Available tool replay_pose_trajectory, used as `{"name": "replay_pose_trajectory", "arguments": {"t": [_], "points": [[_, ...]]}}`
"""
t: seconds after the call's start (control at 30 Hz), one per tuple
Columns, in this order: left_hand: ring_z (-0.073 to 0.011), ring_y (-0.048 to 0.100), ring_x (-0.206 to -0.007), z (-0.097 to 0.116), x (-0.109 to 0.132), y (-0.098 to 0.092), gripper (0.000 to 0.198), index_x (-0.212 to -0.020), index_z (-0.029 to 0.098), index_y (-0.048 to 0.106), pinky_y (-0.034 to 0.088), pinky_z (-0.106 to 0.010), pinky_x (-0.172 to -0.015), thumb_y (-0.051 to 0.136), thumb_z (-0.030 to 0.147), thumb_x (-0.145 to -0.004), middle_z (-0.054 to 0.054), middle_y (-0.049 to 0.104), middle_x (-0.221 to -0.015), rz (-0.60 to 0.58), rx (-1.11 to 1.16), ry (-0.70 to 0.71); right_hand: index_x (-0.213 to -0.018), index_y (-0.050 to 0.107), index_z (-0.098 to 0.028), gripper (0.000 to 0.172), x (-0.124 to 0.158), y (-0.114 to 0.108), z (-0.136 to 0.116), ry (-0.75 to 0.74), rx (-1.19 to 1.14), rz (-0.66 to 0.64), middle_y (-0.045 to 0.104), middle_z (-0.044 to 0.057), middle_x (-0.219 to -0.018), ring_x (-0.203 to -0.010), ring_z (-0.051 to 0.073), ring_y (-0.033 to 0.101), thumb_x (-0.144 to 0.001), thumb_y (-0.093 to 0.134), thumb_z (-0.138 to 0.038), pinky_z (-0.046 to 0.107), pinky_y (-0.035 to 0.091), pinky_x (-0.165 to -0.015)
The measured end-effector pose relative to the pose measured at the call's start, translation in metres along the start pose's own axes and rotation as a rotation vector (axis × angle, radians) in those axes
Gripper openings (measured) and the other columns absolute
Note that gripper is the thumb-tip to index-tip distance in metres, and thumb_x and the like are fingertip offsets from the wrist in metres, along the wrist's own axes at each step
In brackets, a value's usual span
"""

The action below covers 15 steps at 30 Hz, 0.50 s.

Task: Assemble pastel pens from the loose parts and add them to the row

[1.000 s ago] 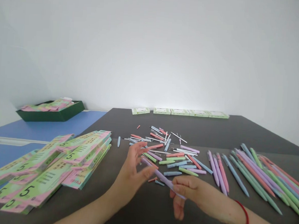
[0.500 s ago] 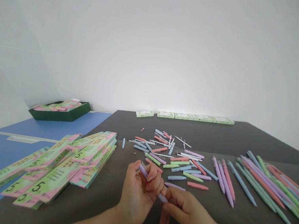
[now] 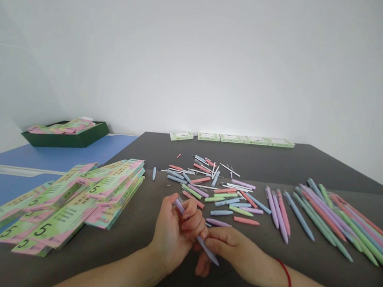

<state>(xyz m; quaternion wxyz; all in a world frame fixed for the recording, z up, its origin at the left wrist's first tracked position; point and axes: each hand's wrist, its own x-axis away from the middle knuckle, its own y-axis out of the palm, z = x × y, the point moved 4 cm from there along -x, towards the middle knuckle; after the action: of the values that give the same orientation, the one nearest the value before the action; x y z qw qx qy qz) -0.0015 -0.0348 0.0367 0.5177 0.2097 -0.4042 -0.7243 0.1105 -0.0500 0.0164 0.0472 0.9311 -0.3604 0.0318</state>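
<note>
Both hands meet low in the middle of the dark table (image 3: 268,164) around one purple pen (image 3: 206,251). My left hand (image 3: 175,232) has its fingers curled round the pen's upper half, whose end sticks out near my fingertips. The lower half is pinched by my right hand (image 3: 226,250), and the tip points down and right. Just beyond the hands lies a scatter of loose pen parts (image 3: 215,184) in pink, green, blue and purple, with thin white refills among them.
A row of assembled pens (image 3: 324,214) lies at the right. Green and pink packaging cards (image 3: 72,200) are stacked at the left. Small green boxes (image 3: 231,139) line the far edge. A dark green tray (image 3: 66,132) of cards sits on a blue surface.
My left hand went from open beside the pen to closed round its upper half. Both hands drew together and nearer to me. A pink part now lies on the table.
</note>
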Motion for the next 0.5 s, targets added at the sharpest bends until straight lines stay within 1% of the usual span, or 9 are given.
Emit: {"name": "replay_pose_trajectory", "arguments": {"t": [0.07,0.17,0.27,0.5], "points": [[-0.0104,0.013,-0.040,-0.0004,0.0011,0.0013,0.048,-0.052,0.021,0.031,0.029,-0.026,-0.048,0.017,0.048,-0.089,0.008,0.014,-0.043,0.008,0.027,-0.010,-0.085,0.059,-0.014,0.039,-0.0015,0.0004,0.0031,-0.001,-0.037,-0.022,0.071,0.007,-0.076,-0.068,0.017,0.066,-0.090,0.047,-0.050,0.033,0.050,-0.072],[-0.0103,0.013,-0.042,-0.0003,0.0023,0.0044,0.054,-0.050,0.020,0.035,0.030,-0.026,-0.049,0.020,0.056,-0.089,0.008,0.015,-0.043,0.016,0.063,-0.050,-0.084,0.060,-0.013,0.037,-0.0037,0.0014,0.0056,-0.011,-0.090,-0.048,0.070,0.008,-0.075,-0.066,0.017,0.065,-0.088,0.050,-0.049,0.031,0.050,-0.068],[-0.0100,0.013,-0.042,0.0003,0.0022,0.0066,0.058,-0.050,0.019,0.038,0.032,-0.025,-0.049,0.023,0.062,-0.087,0.008,0.016,-0.042,-0.003,0.081,-0.079,-0.084,0.059,-0.013,0.034,-0.0049,0.0014,0.0064,-0.019,-0.132,-0.039,0.070,0.007,-0.074,-0.066,0.016,0.065,-0.088,0.051,-0.046,0.030,0.050,-0.066],[-0.0095,0.013,-0.039,0.0015,0.0025,0.0066,0.052,-0.049,0.019,0.039,0.032,-0.025,-0.047,0.022,0.048,-0.088,0.008,0.013,-0.043,-0.024,0.121,-0.059,-0.084,0.058,-0.013,0.033,-0.0059,0.0014,0.0083,-0.008,-0.141,-0.042,0.070,0.007,-0.074,-0.065,0.016,0.065,-0.087,0.053,-0.045,0.030,0.049,-0.067]]}}
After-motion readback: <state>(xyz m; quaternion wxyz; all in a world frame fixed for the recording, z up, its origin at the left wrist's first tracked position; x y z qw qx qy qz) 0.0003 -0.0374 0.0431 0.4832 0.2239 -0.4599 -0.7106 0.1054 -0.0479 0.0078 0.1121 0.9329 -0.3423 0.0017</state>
